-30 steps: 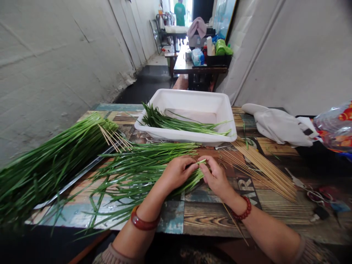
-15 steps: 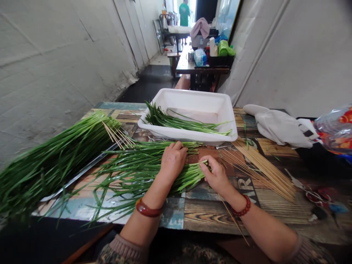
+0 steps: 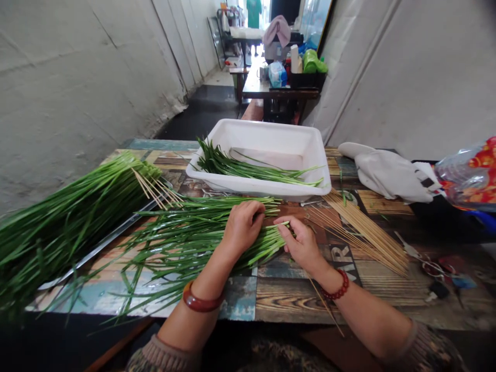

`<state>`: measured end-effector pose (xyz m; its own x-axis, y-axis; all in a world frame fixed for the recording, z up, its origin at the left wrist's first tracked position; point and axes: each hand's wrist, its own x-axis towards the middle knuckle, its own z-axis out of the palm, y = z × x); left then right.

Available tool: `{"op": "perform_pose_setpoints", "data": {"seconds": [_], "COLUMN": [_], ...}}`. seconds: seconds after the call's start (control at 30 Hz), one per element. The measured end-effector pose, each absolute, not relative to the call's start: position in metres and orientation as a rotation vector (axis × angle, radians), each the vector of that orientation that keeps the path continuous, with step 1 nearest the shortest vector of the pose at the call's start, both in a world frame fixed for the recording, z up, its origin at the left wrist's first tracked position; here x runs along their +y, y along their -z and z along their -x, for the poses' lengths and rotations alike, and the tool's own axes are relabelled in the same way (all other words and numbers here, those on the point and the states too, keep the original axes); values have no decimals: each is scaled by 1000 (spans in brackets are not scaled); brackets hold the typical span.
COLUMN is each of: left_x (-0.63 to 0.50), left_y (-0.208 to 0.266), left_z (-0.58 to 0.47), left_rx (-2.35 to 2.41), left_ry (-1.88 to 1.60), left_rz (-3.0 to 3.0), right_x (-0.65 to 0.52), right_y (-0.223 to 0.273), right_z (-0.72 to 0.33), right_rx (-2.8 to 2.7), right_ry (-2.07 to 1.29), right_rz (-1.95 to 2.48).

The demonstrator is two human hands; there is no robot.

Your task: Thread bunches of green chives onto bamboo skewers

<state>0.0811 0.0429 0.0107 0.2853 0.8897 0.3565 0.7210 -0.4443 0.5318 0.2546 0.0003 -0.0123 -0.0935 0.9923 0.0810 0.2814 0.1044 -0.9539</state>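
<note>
Long green garlic chives [image 3: 182, 227] lie spread across the table, their pale stem ends toward the right. My left hand [image 3: 244, 225] rests over these stems with its fingers curled; what lies between the fingertips is hidden. Close by on the right, my right hand [image 3: 296, 240] pinches pale chive ends between thumb and fingers. A thin bamboo skewer [image 3: 325, 305] sticks out from beneath this hand toward the table's front edge, and its upper part is hidden in the palm.
A white plastic tub [image 3: 256, 181] holding more chives stands behind my hands. Skewered chives [image 3: 89, 201] are piled at the left beside a metal strip [image 3: 104, 240]. Loose bamboo skewers [image 3: 368, 232], scissors [image 3: 411, 248], keys [image 3: 437, 290] and a white cap [image 3: 387, 173] lie at the right.
The camera view has shifted slightly, moving the scene a little left and up. My left hand has lifted and curled its fingers more; my right hand stays at the chive ends.
</note>
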Motion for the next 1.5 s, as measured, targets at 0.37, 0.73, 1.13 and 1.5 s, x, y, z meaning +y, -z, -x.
{"op": "perform_pose_setpoints", "data": {"seconds": [0.37, 0.73, 1.13, 1.5], "left_x": [37, 35, 36, 36], "left_y": [-17, -15, -17, -20], "left_z": [-87, -88, -85, -88], "left_rx": [1232, 1180, 1166, 1242], "left_ry": [-1017, -1009, -932, -939], "left_rz": [-1979, -1994, -1974, -1915], "right_x": [-2, 0, 1, 0], "right_y": [7, 4, 7, 2], "right_z": [-257, -256, -257, -258], "right_rx": [-1495, -1513, -1526, -1529], "right_ry": [-1053, -1021, -1003, -1026], "right_rz": [1340, 1348, 1345, 1330]}}
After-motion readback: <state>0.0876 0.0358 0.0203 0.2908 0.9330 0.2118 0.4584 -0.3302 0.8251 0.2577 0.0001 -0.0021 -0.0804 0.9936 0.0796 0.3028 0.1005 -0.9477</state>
